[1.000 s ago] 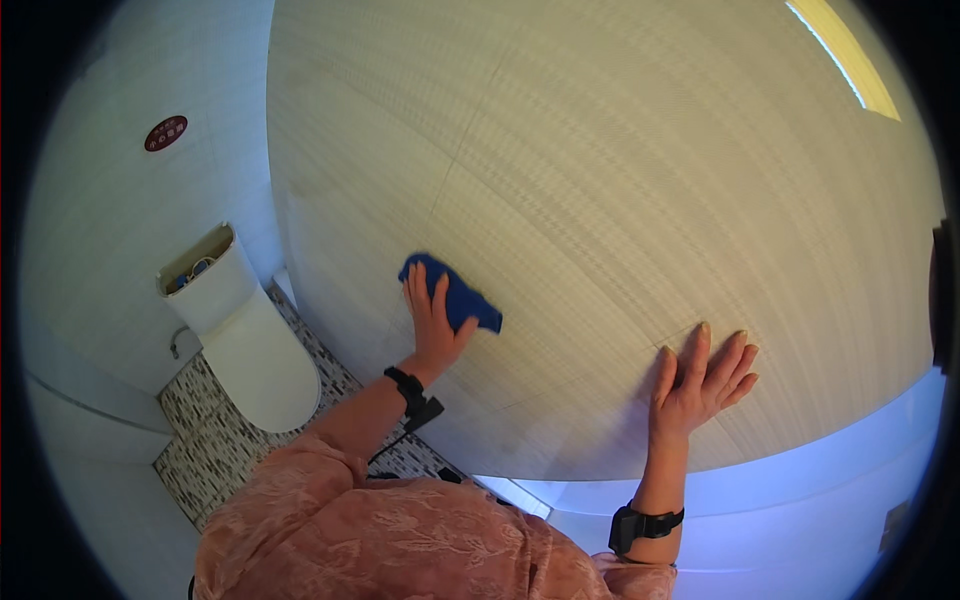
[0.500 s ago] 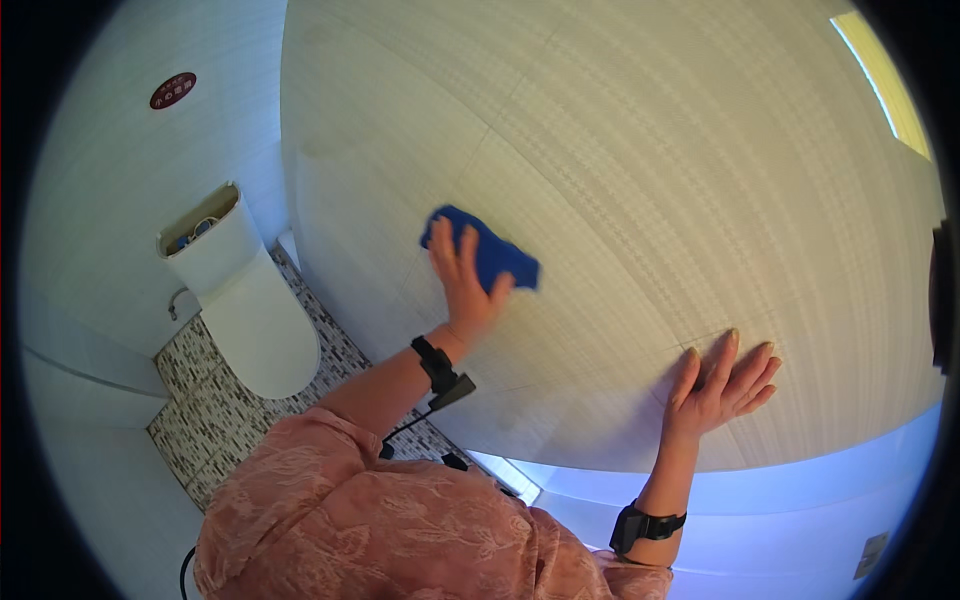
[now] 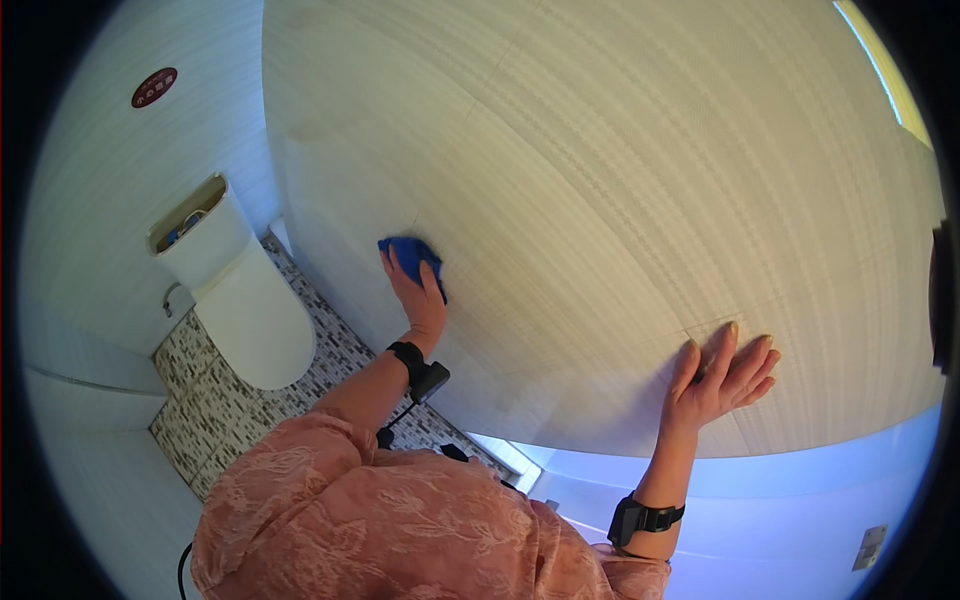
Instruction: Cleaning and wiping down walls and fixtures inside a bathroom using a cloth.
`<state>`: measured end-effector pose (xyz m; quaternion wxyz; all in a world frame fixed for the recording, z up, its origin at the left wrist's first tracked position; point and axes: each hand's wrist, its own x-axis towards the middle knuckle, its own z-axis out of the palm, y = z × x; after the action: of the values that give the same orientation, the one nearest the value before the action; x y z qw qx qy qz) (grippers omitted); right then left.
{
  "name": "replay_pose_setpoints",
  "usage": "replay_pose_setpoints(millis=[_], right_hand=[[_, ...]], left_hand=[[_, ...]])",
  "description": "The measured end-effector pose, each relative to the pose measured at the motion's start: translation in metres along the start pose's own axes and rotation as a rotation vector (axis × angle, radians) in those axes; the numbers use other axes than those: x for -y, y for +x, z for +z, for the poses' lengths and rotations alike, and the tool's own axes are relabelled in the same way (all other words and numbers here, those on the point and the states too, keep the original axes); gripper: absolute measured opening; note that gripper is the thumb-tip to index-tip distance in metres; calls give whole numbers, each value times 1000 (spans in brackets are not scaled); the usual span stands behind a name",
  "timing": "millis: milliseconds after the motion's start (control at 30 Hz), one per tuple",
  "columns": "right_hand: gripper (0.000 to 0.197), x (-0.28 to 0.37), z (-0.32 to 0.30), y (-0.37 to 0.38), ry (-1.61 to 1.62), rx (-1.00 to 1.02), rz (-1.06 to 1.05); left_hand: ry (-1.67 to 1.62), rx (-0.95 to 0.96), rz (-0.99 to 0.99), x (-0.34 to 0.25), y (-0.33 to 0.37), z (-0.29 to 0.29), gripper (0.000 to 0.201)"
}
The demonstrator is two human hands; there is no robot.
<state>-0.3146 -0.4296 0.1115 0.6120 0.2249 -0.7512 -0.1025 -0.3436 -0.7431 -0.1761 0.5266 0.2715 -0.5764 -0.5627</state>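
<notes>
A folded blue cloth (image 3: pixel 412 258) lies against the pale tiled wall (image 3: pixel 560 220). My left hand (image 3: pixel 415 300) holds it there, its fingers over the cloth and its palm toward the wall. Farther right, my right hand (image 3: pixel 712 388) leans on the same wall with its fingers spread, and nothing is in it. Each of my forearms wears a black strap with a small black device, the left one (image 3: pixel 415 370) near the wrist and the right one (image 3: pixel 645 522) lower down.
At the left stands a white toilet (image 3: pixel 255 315), its cistern (image 3: pixel 190 220) uncovered with parts showing inside. Mosaic tiles cover the floor (image 3: pixel 210 420). A dark red oval sign (image 3: pixel 154 89) is on the left wall, and a switch plate (image 3: pixel 869 548) sits at lower right.
My left hand has slid the cloth left and slightly down along the wall, and the cloth looks more bunched. My right hand stays in place on the wall.
</notes>
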Motion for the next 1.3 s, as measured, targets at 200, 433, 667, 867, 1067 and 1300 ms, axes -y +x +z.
replay_pose_setpoints(millis=[200,433,667,867,1067,1300], right_hand=[[47,4,3,-1,-1,-30,-5],[44,2,-2,-6,5,-5,7],[41,3,2,-12,34,9,33],[40,15,2,-5,95,8,46],[40,-1,-2,-21,46,48,48],[37,6,-3,-18,81,15,69]], left_hand=[[-68,1,-353,8,-47,18,84],[-185,-10,-548,33,-34,14,87],[-280,-116,-924,70,-37,14,85],[-235,170,-1204,128,-133,11,84],[-537,146,-1479,37,-47,1,81],[-474,196,-1679,-61,-81,14,75]])
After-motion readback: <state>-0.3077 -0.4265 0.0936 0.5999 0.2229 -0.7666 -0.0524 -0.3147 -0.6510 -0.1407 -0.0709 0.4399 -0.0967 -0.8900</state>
